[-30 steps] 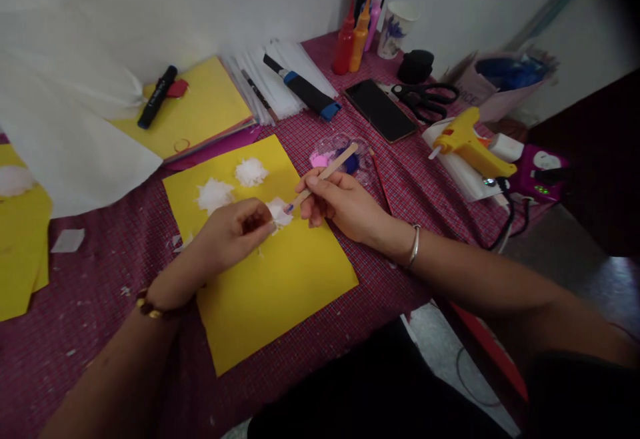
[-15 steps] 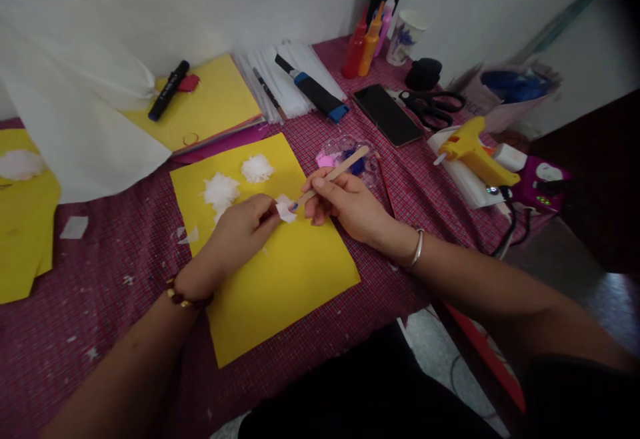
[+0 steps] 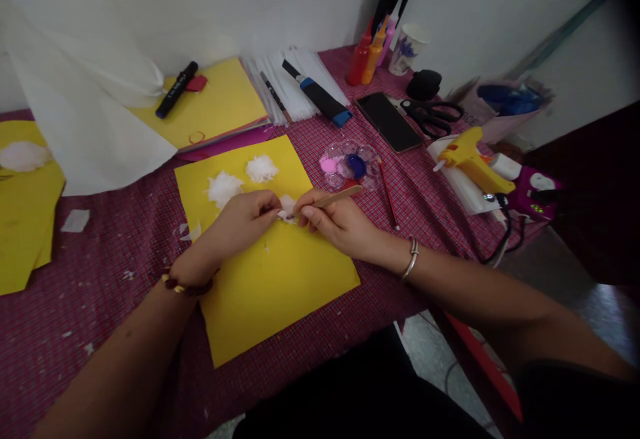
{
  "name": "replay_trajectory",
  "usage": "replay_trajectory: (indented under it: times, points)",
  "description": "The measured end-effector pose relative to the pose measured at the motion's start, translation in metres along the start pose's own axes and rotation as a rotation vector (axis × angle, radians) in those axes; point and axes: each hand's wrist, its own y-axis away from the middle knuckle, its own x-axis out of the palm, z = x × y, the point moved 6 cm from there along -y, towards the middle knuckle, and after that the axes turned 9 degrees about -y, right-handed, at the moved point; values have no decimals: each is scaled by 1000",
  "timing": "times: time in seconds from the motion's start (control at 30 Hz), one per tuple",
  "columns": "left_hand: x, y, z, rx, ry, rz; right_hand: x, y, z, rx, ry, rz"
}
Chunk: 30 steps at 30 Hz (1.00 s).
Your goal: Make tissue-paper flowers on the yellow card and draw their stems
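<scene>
My left hand (image 3: 249, 221) pinches a small piece of white tissue paper (image 3: 287, 208) above the yellow sheet (image 3: 270, 299). Held in my right hand (image 3: 336, 221) is a wooden craft stick (image 3: 340, 195), its lower end at the tissue and its other end pointing up to the right. Fingers of both hands partly cover the tissue. Two fluffy white paper tufts, one on the left (image 3: 225, 189) and one on the right (image 3: 261, 168), lie on the upper part of the sheet. A clear paint palette (image 3: 370, 152) with pink and dark blue paint stands just beyond my right hand.
A thin brush (image 3: 388, 195) lies by the palette. Behind are a utility knife (image 3: 323, 100), a phone (image 3: 389, 121), scissors (image 3: 433, 112) and paint bottles (image 3: 359, 62). A yellow glue gun (image 3: 470, 159) and power strip (image 3: 537, 192) sit at right. White sheeting (image 3: 95, 125) hangs at left.
The craft stick has tilted lower, and my right hand has come closer to my left at the tissue. The palette and brush now show more fully. The view has shifted slightly.
</scene>
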Motion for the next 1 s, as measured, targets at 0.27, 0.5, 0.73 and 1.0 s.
replay_trajectory:
  times: [0.27,0.5,0.73,1.0]
  points:
    - [-3,-2,0,14,-40,-23,6,0,12,-51,232,85]
    - [-5,0,-1,23,52,7,14,2,7,-55,308,168]
    - [-2,3,2,1,219,-3,-15,-1,13,31,-139,-179]
    - [-142,89,41,-288,372,-750,-21,-6,-18,326,-711,-349]
